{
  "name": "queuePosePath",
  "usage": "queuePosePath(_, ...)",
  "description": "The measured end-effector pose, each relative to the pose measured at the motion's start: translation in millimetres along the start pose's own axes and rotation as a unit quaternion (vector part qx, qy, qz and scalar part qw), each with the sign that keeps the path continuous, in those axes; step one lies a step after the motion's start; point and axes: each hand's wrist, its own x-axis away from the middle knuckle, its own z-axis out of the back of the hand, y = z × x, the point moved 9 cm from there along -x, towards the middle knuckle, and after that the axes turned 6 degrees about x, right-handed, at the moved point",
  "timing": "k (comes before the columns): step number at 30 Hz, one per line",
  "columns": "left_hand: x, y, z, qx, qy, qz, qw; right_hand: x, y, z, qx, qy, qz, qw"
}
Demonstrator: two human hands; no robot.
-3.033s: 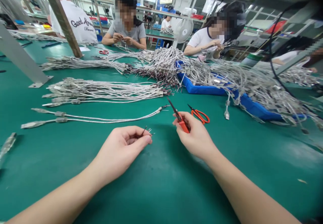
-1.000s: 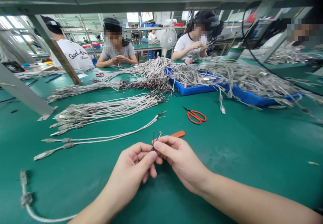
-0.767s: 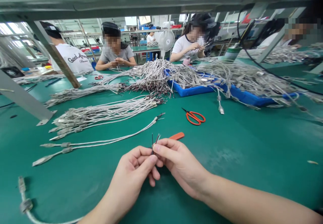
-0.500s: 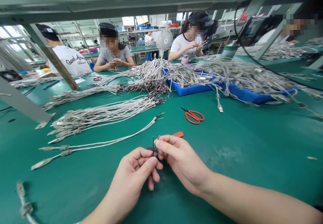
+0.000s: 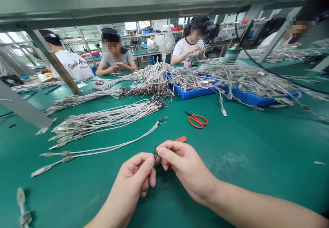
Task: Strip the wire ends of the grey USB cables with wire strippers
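Between thumb and forefinger, my left hand [image 5: 137, 176] pinches the end of a cable, whose thin black and red wires [image 5: 155, 152] stick up. My right hand [image 5: 183, 168] is closed on the tips of some of these wires, just right of the left fingertips. The rest of that cable is hidden by my hands. Beneath the right hand lies a tool with an orange-red handle [image 5: 181, 139], mostly covered. Beyond it rest orange-handled scissors [image 5: 197, 120]. To the left, two white USB cables [image 5: 110, 149] lie side by side with their stripped ends pointing away.
A bundle of white cables [image 5: 108, 120] lies behind the pair. Blue trays [image 5: 191, 93] heaped with cables stand farther back. A shelf beam [image 5: 154, 7] crosses overhead, with a slanted metal leg [image 5: 28, 108] at left. Several co-workers sit across the green table [image 5: 244, 187].
My left fingers have drawn in and closed more tightly around the cable end. The right fingertips have come slightly closer to the left and now cover more of the wires.
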Motion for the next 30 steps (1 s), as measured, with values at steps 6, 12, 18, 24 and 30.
queuePosePath(6, -1.4, 8.3, 5.3, -0.069, 0.027, -0.035, 0.997, 0.7, 2.4, -0.3, 0.016, 0.006, -0.003, 1.000)
queuePosePath(12, 2.7, 23.9, 5.6, -0.153, 0.046, -0.099, 0.982, 2.7, 5.4, -1.8, 0.013, 0.003, -0.008, 1.000)
queuePosePath(18, 4.8, 31.1, 6.5, -0.157, 0.066, -0.110, 0.979, 2.2, 8.6, -3.2, 0.015, 0.002, -0.004, 1.000)
queuePosePath(24, 6.9, 34.3, 10.1, -0.120, 0.088, -0.130, 0.980, 1.9, 14.6, -6.3, -0.006, -0.008, -0.022, 1.000)
queuePosePath(30, 4.7, 23.2, 14.7, -0.076, 0.097, -0.071, 0.990, 2.6, 15.3, -9.5, -0.008, -0.020, -0.025, 0.999)
